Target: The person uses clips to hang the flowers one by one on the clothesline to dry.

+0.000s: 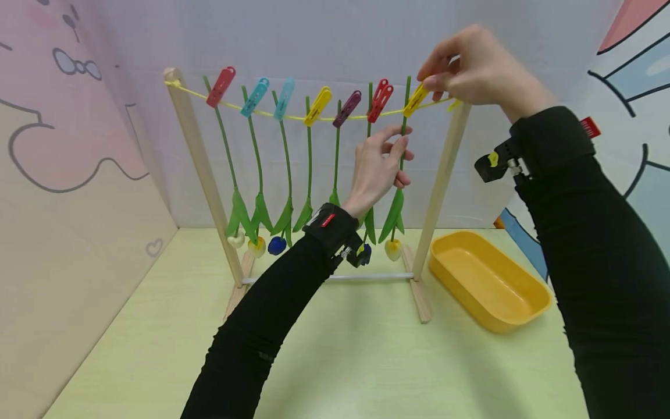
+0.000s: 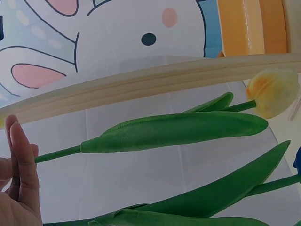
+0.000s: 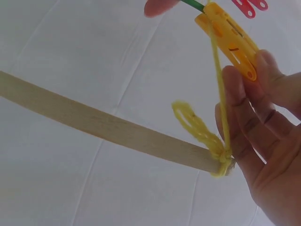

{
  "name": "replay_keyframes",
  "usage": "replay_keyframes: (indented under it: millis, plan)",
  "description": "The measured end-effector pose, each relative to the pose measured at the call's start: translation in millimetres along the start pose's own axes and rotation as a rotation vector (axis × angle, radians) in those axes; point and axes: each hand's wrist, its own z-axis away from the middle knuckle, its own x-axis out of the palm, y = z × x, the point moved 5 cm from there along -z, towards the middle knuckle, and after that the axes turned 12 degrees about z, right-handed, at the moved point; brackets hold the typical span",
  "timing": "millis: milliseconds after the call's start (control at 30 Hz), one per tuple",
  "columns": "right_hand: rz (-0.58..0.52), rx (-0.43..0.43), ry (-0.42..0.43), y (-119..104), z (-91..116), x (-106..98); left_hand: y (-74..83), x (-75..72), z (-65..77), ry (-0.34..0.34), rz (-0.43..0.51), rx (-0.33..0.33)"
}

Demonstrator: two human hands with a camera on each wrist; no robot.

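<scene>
My right hand point(image 1: 473, 73) pinches the handle end of a yellow clothespin point(image 3: 230, 40) between thumb and fingers. The clothespin sits on the yellow cord point(image 1: 430, 105) near its right end, beside a green stem. Lower down, my left hand point(image 1: 378, 166) holds that stem between its fingers. The stem belongs to an artificial tulip point(image 2: 273, 93), pale yellow, hanging head down with green leaves point(image 2: 178, 132). Left of it, several more tulips hang from the cord by clothespins, among them a red one point(image 1: 380, 103), a purple one point(image 1: 347, 109) and a light blue one point(image 1: 284, 99).
The cord is tied between two wooden posts point(image 1: 442, 189) of a stand with a white lower bar point(image 1: 366, 277). A yellow plastic basin point(image 1: 492, 282) stands on the table right of the stand. Printed cartoon panels point(image 1: 78, 139) flank both sides.
</scene>
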Motion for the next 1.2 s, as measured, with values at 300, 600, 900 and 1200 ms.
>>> replay_keyframes:
  millis: [300, 600, 900, 1200]
  plan:
    - [0.058, -0.009, 0.015, -4, 2, 0, 0.5, 0.4, 1.3, -0.001, -0.009, -0.022]
    - [0.011, -0.059, 0.134, -11, 13, 3, 0.0, -0.6, 3.7, 0.002, -0.024, -0.028]
    - [-0.042, -0.143, 0.374, -24, 52, 12, 5.8, -9.9, 35.1, -0.008, -0.161, 0.117]
    - [-0.103, -0.113, 0.415, -13, 139, 66, 6.0, -55.3, 107.4, -0.011, -0.402, 0.517]
